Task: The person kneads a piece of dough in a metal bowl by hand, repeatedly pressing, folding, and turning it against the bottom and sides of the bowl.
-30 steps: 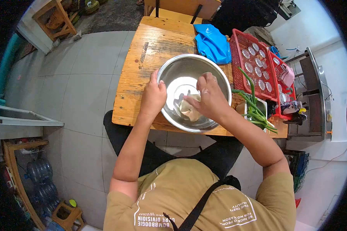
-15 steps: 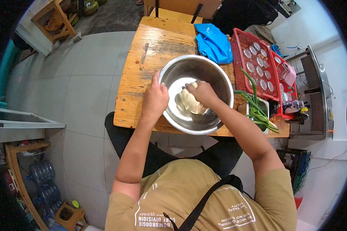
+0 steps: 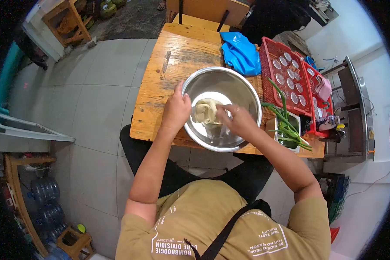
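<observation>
A large stainless steel bowl (image 3: 251, 91) stands near the front edge of the wooden table. My left hand (image 3: 177, 110) is closed on its left rim, thumb along the top. Inside, a pale lump of dough (image 3: 206, 110) rests on the shiny bottom, left of centre. My right hand (image 3: 238, 120) reaches in from the right. Its fingers are slightly blurred at the dough's right edge, the thumb apart from them, and they do not wrap round the lump.
Right of the bowl, green onions (image 3: 288, 125) lie across a metal container (image 3: 295, 119). Behind stand a red basket (image 3: 268, 54) holding several clear round cups and a blue plastic bag (image 3: 242, 54). The wooden table (image 3: 154, 95) extends left and away from me.
The dough was bunched up under my right hand; now it lies lower and flatter, further left. My right hand has drawn back to the right. My left hand keeps its hold.
</observation>
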`<action>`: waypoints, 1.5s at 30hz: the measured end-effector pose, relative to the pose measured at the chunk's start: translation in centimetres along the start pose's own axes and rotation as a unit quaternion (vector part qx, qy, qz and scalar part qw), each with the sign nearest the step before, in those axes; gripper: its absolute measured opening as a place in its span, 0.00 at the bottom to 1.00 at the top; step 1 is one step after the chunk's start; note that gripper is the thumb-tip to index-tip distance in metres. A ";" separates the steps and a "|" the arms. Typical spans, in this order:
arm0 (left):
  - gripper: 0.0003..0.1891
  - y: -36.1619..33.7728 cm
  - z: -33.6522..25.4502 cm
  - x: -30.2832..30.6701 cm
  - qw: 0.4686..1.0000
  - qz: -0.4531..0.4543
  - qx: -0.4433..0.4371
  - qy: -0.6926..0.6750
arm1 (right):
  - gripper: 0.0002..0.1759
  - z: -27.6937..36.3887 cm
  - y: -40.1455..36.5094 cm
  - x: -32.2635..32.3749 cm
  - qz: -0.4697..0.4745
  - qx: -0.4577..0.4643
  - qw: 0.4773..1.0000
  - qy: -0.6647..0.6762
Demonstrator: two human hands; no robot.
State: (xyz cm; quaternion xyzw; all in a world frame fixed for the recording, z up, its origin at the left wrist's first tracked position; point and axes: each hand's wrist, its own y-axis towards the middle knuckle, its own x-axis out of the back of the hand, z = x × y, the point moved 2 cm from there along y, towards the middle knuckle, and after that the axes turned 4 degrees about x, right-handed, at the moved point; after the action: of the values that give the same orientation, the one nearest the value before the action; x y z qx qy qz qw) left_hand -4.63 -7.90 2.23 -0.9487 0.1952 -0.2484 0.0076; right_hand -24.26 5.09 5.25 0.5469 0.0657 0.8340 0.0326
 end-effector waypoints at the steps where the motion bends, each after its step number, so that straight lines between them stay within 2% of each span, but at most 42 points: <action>1: 0.28 0.3 -0.3 0.1 1.000 0.001 -0.005 0.002 | 0.19 0.4 1.1 0.7 -0.023 -0.003 1.000 -0.013; 3: 0.28 0.0 0.0 0.1 1.000 0.008 0.016 0.001 | 0.16 2.3 3.0 4.0 -0.060 -0.020 0.998 0.009; 4: 0.28 -0.1 0.2 -0.1 1.000 0.014 0.016 0.005 | 0.17 3.5 3.5 5.3 -0.041 -0.081 0.992 0.083; 5: 0.29 0.1 0.3 -0.2 1.000 0.011 0.005 -0.017 | 0.17 3.5 3.7 4.8 -0.046 -0.084 0.992 0.084; 7: 0.30 0.6 0.5 -0.5 0.999 0.010 -0.011 -0.038 | 0.17 3.1 3.9 2.7 -0.046 0.069 0.996 0.021; 8: 0.31 0.6 0.6 -0.6 0.996 -0.009 -0.027 -0.081 | 0.19 2.1 4.5 1.0 -0.024 0.231 0.972 -0.040; 9: 0.33 0.6 0.7 -0.8 0.991 -0.027 -0.043 -0.125 | 0.19 0.5 5.2 -1.0 -0.027 0.225 0.973 -0.040; 10: 0.33 0.9 1.1 -0.9 0.983 -0.003 -0.026 -0.182 | 0.22 -0.7 5.9 -3.3 0.031 0.286 0.957 -0.037; 11: 0.33 0.9 1.2 -1.1 0.983 0.002 -0.026 -0.181 | 0.25 -1.2 6.2 -4.7 0.090 0.345 0.934 -0.033; 12: 0.32 0.8 1.1 -1.1 0.978 0.010 -0.032 -0.207 | 0.26 -0.8 6.6 -4.8 0.165 0.281 0.946 -0.003; 13: 0.30 0.6 1.1 -1.1 0.972 0.015 -0.036 -0.234 | 0.26 -0.2 5.8 -4.6 0.167 0.280 0.945 -0.002; 15: 0.28 -0.2 0.4 -1.0 0.961 0.033 -0.043 -0.270 | 0.27 1.1 3.6 -5.2 0.114 0.397 0.910 -0.030; 17: 0.27 -0.7 0.7 -1.3 0.976 0.028 -0.079 -0.200 | 0.24 0.5 4.3 -5.7 0.095 0.404 0.910 -0.005; 20: 0.26 -1.1 0.2 -1.0 0.978 0.023 -0.074 -0.192 | 0.17 0.8 5.5 -6.7 0.059 0.369 0.926 -0.056; 24: 0.26 -0.9 0.4 -1.2 0.980 0.010 -0.082 -0.183 | 0.16 0.5 6.5 -8.0 0.047 0.334 0.940 -0.056; 26: 0.26 -1.0 0.4 -1.3 0.980 0.008 -0.089 -0.175 | 0.15 0.4 7.3 -8.2 0.009 0.265 0.962 -0.062; 27: 0.26 -0.8 0.7 -1.5 0.979 0.003 -0.089 -0.182 | 0.15 0.2 7.6 -8.7 0.005 0.265 0.962 -0.064; 29: 0.26 -1.0 0.8 -1.8 0.978 -0.003 -0.096 -0.184 | 0.15 -0.6 8.2 -9.4 -0.031 0.186 0.981 -0.047; 30: 0.26 -0.9 0.6 -1.6 0.981 -0.006 -0.073 -0.179 | 0.19 -0.7 8.5 -9.2 -0.034 0.161 0.986 -0.026; 31: 0.26 -1.0 0.3 -1.4 0.983 -0.007 -0.051 -0.175 | 0.19 -0.7 8.5 -9.0 -0.043 0.165 0.985 -0.028; 33: 0.25 -0.9 -0.2 -1.0 0.983 -0.014 -0.059 -0.172 | 0.23 -1.7 8.5 -8.8 -0.073 0.033 0.994 0.075; 34: 0.25 -0.6 0.4 -1.1 0.985 -0.009 -0.080 -0.150 | 0.27 -1.8 8.3 -8.5 -0.133 -0.065 0.967 0.206; 35: 0.24 -0.5 1.1 -1.4 0.987 -0.006 -0.096 -0.130 | 0.30 -2.9 8.1 -7.7 -0.076 -0.161 0.932 0.316; 37: 0.24 -1.2 0.9 -1.4 0.986 -0.003 -0.107 -0.125 | 0.32 -4.6 8.7 -5.2 -0.147 -0.260 0.891 0.342; 39: 0.24 -1.6 0.3 -1.3 0.988 -0.018 -0.079 -0.133 | 0.26 -1.7 7.5 0.2 -0.101 -0.180 0.813 0.545; 41: 0.24 -1.4 0.3 -1.3 0.989 -0.017 -0.074 -0.129 | 0.26 2.5 6.1 5.4 -0.108 -0.196 0.826 0.518; 43: 0.24 -1.4 0.3 -1.3 0.990 -0.011 -0.066 -0.125 | 0.27 3.2 5.3 6.9 -0.108 -0.138 0.800 0.574; 44: 0.24 -1.3 0.3 -1.3 0.990 -0.013 -0.068 -0.126 | 0.27 3.3 4.9 6.3 -0.109 -0.138 0.799 0.575; 45: 0.24 -1.3 0.3 -1.2 0.989 -0.014 -0.070 -0.128 | 0.26 2.8 4.3 4.7 -0.134 -0.146 0.735 0.648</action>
State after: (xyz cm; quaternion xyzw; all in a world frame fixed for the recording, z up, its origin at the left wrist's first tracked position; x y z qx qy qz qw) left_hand -4.97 -6.23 1.56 -0.9736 0.1961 -0.1109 -0.0372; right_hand -23.47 1.61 11.25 -0.1521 0.0206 0.9729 0.1732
